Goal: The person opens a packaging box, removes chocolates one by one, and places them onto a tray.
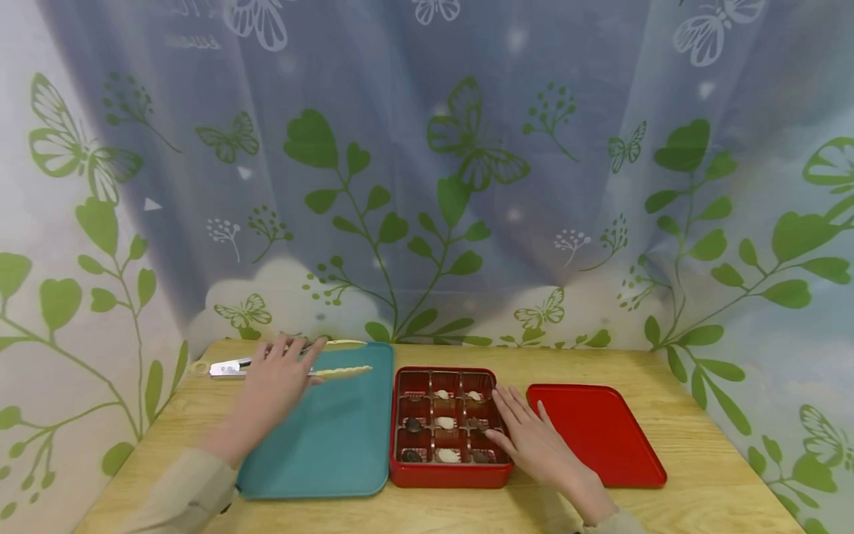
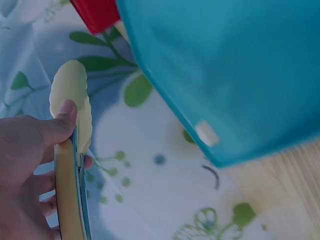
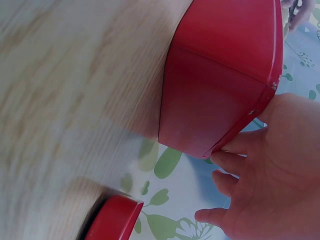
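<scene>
Starting at the left of the head view, the left hand (image 1: 283, 374) lies over a pair of tongs (image 1: 293, 368) at the far edge of the teal tray (image 1: 333, 437); the left wrist view shows its thumb pressed on one cream scalloped tip and its fingers curled round the arms, so the tool is gripped though not plainly lifted. No piece lies on the teal tray. In the middle of the frame sits the red compartment box (image 1: 450, 475), open, with small dark and pale sweets in most of its nine cells. The right hand (image 1: 530, 437) rests flat, fingers straight, on the box's right rim, steadying it. At the right lies the red lid (image 1: 600, 437), set aside. I judge the work barely begun: lid off, tongs taken, nothing moved out yet.
</scene>
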`<move>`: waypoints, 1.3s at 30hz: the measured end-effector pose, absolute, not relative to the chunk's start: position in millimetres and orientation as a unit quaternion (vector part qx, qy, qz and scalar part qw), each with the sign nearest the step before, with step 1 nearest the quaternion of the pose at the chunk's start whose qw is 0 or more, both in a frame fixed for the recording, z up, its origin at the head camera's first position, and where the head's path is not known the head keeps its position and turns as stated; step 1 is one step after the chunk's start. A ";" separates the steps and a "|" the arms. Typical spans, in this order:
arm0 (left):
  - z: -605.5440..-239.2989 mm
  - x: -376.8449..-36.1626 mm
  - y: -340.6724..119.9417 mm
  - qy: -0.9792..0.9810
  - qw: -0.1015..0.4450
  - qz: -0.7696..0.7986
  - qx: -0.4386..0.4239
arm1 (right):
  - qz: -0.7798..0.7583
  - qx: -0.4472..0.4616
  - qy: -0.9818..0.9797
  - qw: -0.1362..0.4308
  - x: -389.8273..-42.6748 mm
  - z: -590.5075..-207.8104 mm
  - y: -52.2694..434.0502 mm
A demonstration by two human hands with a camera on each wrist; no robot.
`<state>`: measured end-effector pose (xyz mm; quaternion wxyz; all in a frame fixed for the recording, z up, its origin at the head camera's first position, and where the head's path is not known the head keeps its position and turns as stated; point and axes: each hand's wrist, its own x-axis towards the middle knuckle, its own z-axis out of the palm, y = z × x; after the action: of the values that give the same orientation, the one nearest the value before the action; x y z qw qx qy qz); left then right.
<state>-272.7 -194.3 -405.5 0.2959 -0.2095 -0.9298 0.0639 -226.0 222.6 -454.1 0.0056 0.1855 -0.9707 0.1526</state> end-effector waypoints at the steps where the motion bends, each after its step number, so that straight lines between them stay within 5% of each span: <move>1: -405.0 -272.4 -190.0 -0.928 0.297 0.063 -0.214 | 0.152 0.185 -0.971 0.004 -225.9 -453.6 222.5; 23: -401.3 -285.2 -106.4 -0.919 0.266 0.071 -0.284 | 0.157 0.186 -0.970 0.002 -225.0 -451.7 222.9; 39: -380.0 -310.0 -40.6 -0.845 0.295 0.263 -0.360 | 0.146 0.190 -0.971 0.012 -225.2 -451.6 222.9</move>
<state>-310.0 -40.6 -380.0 0.2948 -0.3595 -0.8455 0.2627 -225.2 222.9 -451.6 0.0117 0.1896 -0.9708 0.1462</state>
